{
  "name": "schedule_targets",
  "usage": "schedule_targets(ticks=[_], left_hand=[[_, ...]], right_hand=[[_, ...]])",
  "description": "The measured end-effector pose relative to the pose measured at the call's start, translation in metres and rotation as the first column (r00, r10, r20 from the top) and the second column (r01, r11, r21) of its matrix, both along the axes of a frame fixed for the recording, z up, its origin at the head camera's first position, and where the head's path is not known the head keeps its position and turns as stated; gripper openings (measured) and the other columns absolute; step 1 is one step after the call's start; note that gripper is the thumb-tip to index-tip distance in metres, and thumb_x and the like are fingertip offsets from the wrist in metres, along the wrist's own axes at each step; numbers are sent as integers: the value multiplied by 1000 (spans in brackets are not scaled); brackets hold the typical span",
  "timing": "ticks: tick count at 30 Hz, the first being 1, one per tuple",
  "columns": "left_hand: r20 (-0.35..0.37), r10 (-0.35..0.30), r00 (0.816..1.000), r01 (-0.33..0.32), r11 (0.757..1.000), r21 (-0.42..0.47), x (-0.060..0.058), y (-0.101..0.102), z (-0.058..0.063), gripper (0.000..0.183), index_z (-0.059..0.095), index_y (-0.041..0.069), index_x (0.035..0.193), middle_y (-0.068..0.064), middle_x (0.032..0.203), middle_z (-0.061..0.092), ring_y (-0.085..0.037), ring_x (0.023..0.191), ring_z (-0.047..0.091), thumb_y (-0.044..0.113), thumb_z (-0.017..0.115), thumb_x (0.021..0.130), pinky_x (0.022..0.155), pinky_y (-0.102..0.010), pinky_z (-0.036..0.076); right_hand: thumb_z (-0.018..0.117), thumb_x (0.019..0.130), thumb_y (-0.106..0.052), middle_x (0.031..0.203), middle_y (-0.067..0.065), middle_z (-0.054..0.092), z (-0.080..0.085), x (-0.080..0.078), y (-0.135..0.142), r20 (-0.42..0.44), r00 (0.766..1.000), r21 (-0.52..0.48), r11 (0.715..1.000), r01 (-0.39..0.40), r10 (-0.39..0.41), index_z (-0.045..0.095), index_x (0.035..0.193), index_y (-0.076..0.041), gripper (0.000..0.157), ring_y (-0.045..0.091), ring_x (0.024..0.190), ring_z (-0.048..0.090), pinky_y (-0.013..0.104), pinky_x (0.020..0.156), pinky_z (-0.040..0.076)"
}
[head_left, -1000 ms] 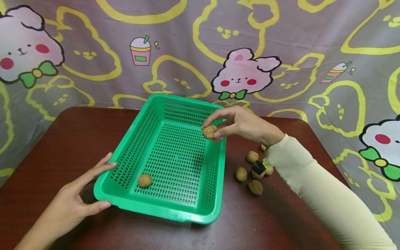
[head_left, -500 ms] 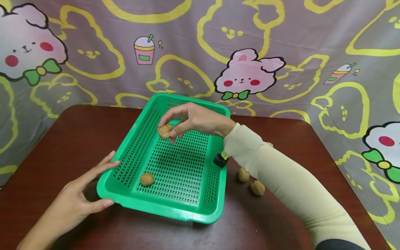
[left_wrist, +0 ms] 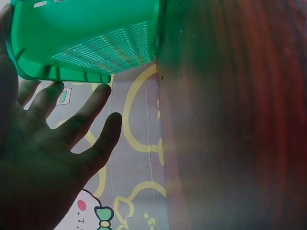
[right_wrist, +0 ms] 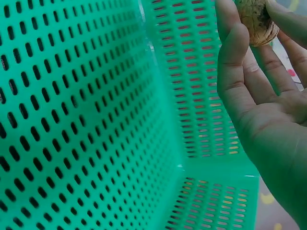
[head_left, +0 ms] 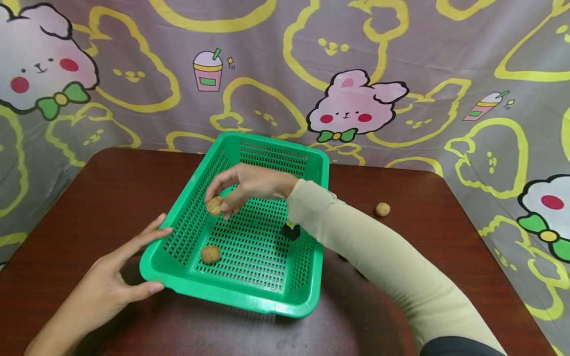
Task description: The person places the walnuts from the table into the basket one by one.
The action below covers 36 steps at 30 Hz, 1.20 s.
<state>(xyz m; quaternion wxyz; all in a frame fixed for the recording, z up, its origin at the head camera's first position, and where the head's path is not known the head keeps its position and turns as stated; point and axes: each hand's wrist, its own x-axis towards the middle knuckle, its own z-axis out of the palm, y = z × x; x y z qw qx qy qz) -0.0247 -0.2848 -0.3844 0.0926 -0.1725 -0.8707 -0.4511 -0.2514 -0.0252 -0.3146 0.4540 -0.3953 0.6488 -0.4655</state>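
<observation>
My right hand [head_left: 253,184] pinches a walnut [head_left: 214,205] between thumb and fingertips over the left half of a green plastic basket [head_left: 213,295]. The right wrist view shows the same walnut [right_wrist: 256,21] at the fingertips, above the slotted wall and floor. Another walnut [head_left: 211,254] rests on the basket floor in the near left corner. My left hand [head_left: 107,274] is at that corner, its thumb by the front rim and fingertips against the left rim. In the left wrist view its fingers [left_wrist: 88,112] are straight and spread, close below the rim.
A walnut [head_left: 382,209] lies on the dark red-brown table [head_left: 116,198] to the right of the basket. Slivers of others show beneath my right sleeve [head_left: 383,252], which hides most of them. A patterned cloth [head_left: 262,44] hangs behind the table.
My right hand has carried the walnut leftward from the basket's right rim, then lower over its left side. The left hand and basket stay nearly as they were; the view has shifted slightly.
</observation>
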Motion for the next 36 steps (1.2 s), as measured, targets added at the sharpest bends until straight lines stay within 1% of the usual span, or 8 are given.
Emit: schedule_targets(ticks=[5, 10, 15, 20, 23, 25, 31, 36], left_hand=[[5, 0, 1000, 0, 1000, 3, 0, -1, 0, 97, 51, 12, 154, -3, 172, 33, 12, 146, 37, -4, 92, 68, 103, -3, 32], [7, -3, 1000, 3, 1000, 0, 0, 0, -1, 98, 51, 12, 154, -3, 173, 33, 12, 147, 36, -4, 93, 68, 104, -3, 31], [4, -5, 1000, 5, 1000, 3, -1, 0, -1, 98, 51, 11, 154, -4, 173, 32, 12, 146, 36, -4, 93, 67, 104, -3, 31], [6, 0, 1000, 0, 1000, 7, -1, 0, -1, 98, 51, 11, 154, -4, 173, 32, 13, 145, 38, -5, 93, 66, 104, -3, 31], [11, 4, 1000, -4, 1000, 1, -1, 0, 0, 98, 51, 11, 154, -4, 173, 32, 13, 145, 37, -4, 93, 67, 104, -2, 31], [13, 11, 1000, -11, 1000, -6, -1, 0, 0, 98, 51, 12, 154, -2, 173, 32, 13, 144, 38, -3, 93, 67, 103, -2, 32], [32, 22, 999, -21, 1000, -10, 0, 1, 0, 97, 51, 13, 155, -1, 173, 32, 15, 142, 39, -2, 93, 69, 102, -2, 32], [33, 22, 999, -21, 1000, -6, 0, 1, 0, 97, 51, 13, 154, -1, 173, 32, 15, 142, 39, -2, 93, 68, 103, -3, 31]], right_hand=[[71, 95, 2, 124, 11, 69, -10, 0, -10, 51, 999, 35, 999, -13, 11, 70, 123, 1, 28, 38, 93, 76, 58, 93, 57], [71, 94, 7, 117, 11, 70, -18, 2, -14, 100, 993, 136, 987, -83, 69, 71, 119, 1, 26, 31, 87, 77, 51, 88, 60], [69, 93, 11, 118, 11, 73, -25, 6, -14, 147, 975, 240, 950, -198, 166, 72, 119, 2, 27, 30, 85, 77, 41, 79, 61], [69, 92, 13, 126, 6, 73, -30, 8, -15, 150, 955, 358, 886, -294, 256, 74, 118, 0, 30, 26, 82, 77, 35, 74, 60], [70, 90, 14, 124, 4, 75, -32, 10, -15, 146, 946, 422, 847, -323, 288, 76, 115, -3, 31, 25, 80, 77, 33, 71, 60], [70, 90, 15, 122, 4, 76, -33, 11, -16, 141, 943, 445, 831, -333, 303, 77, 113, -4, 31, 24, 79, 77, 32, 70, 60], [69, 89, 17, 118, 5, 79, -33, 14, -16, 132, 939, 467, 816, -341, 317, 79, 109, -6, 32, 23, 77, 77, 30, 66, 59], [70, 90, 15, 116, 3, 80, -35, 15, -17, 141, 937, 478, 807, -348, 321, 80, 108, -7, 31, 24, 80, 78, 31, 69, 61]])
